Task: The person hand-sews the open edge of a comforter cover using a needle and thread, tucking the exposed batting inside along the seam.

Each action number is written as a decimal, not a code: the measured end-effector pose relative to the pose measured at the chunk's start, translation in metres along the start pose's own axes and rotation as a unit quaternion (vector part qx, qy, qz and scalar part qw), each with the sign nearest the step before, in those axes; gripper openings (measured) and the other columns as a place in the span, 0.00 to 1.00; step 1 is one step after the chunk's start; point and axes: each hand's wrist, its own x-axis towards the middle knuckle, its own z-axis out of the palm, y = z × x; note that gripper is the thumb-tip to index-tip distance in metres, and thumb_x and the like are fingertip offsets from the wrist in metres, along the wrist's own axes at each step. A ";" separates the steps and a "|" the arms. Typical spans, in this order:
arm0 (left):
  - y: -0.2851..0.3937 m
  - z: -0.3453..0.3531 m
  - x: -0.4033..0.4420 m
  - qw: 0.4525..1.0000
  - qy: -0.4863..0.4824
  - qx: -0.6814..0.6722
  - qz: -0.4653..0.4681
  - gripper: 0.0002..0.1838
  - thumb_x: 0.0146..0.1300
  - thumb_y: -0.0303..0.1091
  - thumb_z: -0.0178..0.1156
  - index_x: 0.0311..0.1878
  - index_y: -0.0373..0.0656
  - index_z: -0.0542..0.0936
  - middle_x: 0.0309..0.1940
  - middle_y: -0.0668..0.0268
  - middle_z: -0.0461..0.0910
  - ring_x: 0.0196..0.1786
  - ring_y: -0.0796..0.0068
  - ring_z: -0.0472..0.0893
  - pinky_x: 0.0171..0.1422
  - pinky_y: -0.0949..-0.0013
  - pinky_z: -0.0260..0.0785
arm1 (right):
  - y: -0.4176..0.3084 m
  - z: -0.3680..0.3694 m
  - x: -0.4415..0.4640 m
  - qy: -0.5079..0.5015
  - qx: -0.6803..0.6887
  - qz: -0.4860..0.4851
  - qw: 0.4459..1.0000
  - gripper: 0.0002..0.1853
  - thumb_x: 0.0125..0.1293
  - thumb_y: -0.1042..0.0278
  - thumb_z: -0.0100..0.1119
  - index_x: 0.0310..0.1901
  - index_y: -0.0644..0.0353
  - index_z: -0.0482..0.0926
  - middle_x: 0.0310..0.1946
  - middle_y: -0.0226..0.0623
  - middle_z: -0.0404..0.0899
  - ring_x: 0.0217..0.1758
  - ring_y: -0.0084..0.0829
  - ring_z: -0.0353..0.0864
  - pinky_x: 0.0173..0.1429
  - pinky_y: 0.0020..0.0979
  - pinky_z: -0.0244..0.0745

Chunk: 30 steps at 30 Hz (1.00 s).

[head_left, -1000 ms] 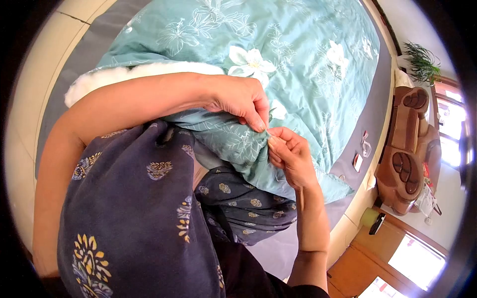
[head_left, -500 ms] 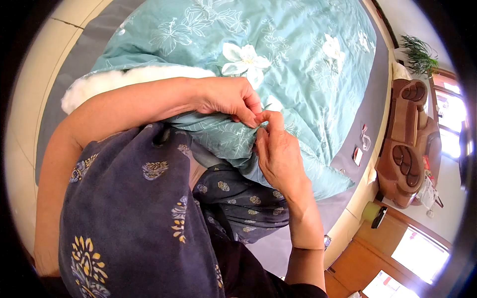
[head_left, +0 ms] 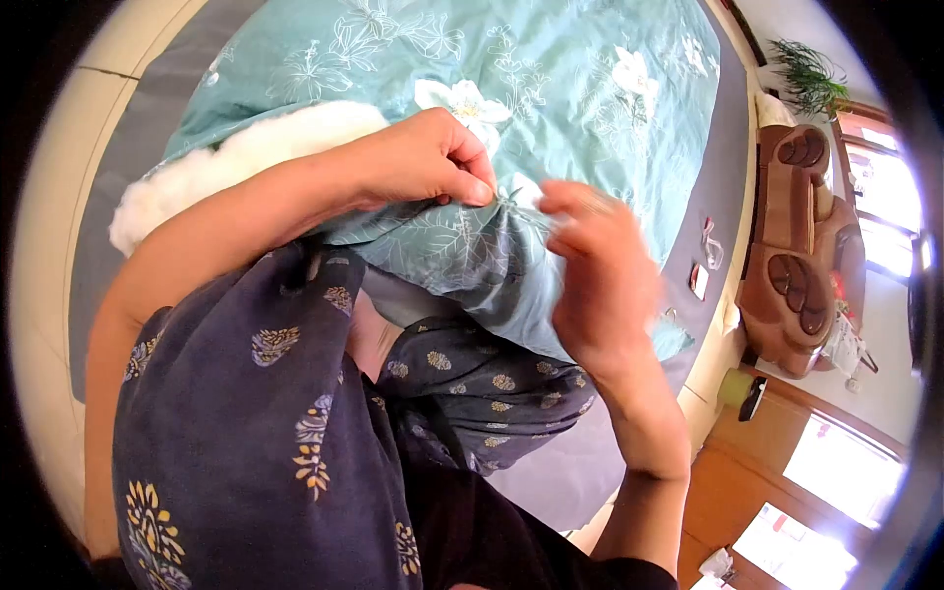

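A teal quilt cover (head_left: 551, 108) with white flowers is spread over a grey mat, and white fluffy filling (head_left: 256, 147) shows at its open edge on the left. With thumb and forefinger, my left hand (head_left: 433, 162) pinches a gathered fold of the cover's edge. My right hand (head_left: 605, 270) is just right of that fold, apart from it and smeared by motion. Its fingers are curled, and whether anything thin is between them is too blurred to tell.
On the grey mat (head_left: 698, 226) at the right lie clear-handled scissors (head_left: 712, 246) and a small red and white packet (head_left: 698, 281). A brown sofa (head_left: 787, 265), a plant (head_left: 808, 79) and a green bin (head_left: 736, 386) stand farther right. My knees in dark patterned cloth are below.
My right hand has come away from the left fingertips, moving right. My left hand still pinches the fabric. The whole view has shifted a little.
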 end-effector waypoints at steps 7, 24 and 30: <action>-0.008 -0.016 -0.003 0.998 0.061 0.020 -0.003 0.06 0.56 0.29 0.66 0.35 0.38 0.84 0.28 0.71 0.80 0.29 0.84 0.73 0.35 0.78 0.65 | -0.075 -0.306 0.020 -0.107 0.300 0.182 0.930 0.16 0.73 0.58 0.44 0.55 0.58 0.69 0.40 0.34 0.69 0.42 0.31 0.69 0.46 0.35 0.69; -0.007 -0.013 0.003 0.995 0.096 0.030 0.000 0.05 0.57 0.29 0.67 0.34 0.38 0.84 0.27 0.72 0.80 0.30 0.84 0.74 0.35 0.77 0.67 | -0.148 -0.396 -0.142 0.396 0.026 -0.034 0.917 0.04 0.70 0.66 0.56 0.40 0.54 0.78 0.28 0.25 0.73 0.30 0.21 0.74 0.32 0.21 0.71; -0.005 -0.007 -0.008 0.990 0.107 0.080 0.052 0.05 0.58 0.28 0.66 0.35 0.36 0.84 0.27 0.72 0.80 0.29 0.86 0.73 0.34 0.78 0.65 | -0.035 -0.202 -0.062 0.107 -0.218 0.332 0.911 0.22 0.66 0.62 0.64 0.57 0.66 0.78 0.34 0.33 0.80 0.32 0.25 0.79 0.39 0.24 0.76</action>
